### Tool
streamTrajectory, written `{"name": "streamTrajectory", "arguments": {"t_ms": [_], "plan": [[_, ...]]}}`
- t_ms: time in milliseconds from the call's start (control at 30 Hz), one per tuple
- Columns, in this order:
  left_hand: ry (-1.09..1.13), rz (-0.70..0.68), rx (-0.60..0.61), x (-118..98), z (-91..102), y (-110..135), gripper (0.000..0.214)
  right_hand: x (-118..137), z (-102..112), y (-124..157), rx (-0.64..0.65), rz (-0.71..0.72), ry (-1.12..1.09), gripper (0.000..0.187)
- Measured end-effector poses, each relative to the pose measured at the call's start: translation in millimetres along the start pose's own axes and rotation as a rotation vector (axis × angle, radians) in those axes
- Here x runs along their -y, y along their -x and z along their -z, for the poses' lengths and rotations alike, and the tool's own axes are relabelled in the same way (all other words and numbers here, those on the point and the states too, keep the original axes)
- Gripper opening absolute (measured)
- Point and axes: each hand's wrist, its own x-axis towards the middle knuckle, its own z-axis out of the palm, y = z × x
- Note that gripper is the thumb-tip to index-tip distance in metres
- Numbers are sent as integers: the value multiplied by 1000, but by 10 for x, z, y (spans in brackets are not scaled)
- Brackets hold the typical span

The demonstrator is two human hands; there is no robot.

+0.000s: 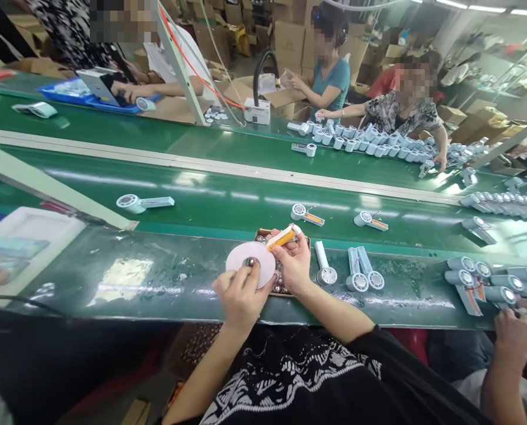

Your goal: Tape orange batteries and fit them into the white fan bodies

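Room: We are at a long work line in a big room, with cardboard boxes [290, 44] piled up far away.

Belts: Two green conveyor belts run from left to right. The near belt [68, 283] is right in front of us, and the far belt [246, 206] lies past it.

Near belt: White handles with round heads [325, 274] lie to the right of our hands. Another person's hand [511, 339] works at the near right.

Tray: A brown tray [303, 238] of small round metal bits sits on the near belt, just under our hands.

Disc: A pale pink disc [261, 262] is held just over the left part of the tray. It has a round metal piece [249, 262] at its middle. Its flat face looks up at us.

Stick: An orange and white stick [281, 237] lies just over the far edge of the disc. Its long side points to the far right.

Left hand: Our left hand [241, 298] is closed on the near edge of the disc.

Right hand: Our right hand [295, 262] is pinching the stick.

Handling: The disc looks light, thin and stiff, so the edge seems the best place to hold it. The stick looks light and hard, and it is small, so it could slip. We would pinch it at the middle.
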Motion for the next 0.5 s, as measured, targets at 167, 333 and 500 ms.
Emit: {"name": "streamTrajectory", "arguments": {"t_ms": [167, 333, 500], "plan": [[323, -145, 207, -225, 100, 200, 34, 625, 304, -504, -113, 229, -25, 61], [23, 327, 324, 659, 108, 821, 36, 1446, 1027, -833, -298, 584, 40, 60], [-52, 719, 347, 1465, 70, 1077, 57, 1514, 1636, -259, -390, 510, 206, 67]]}}
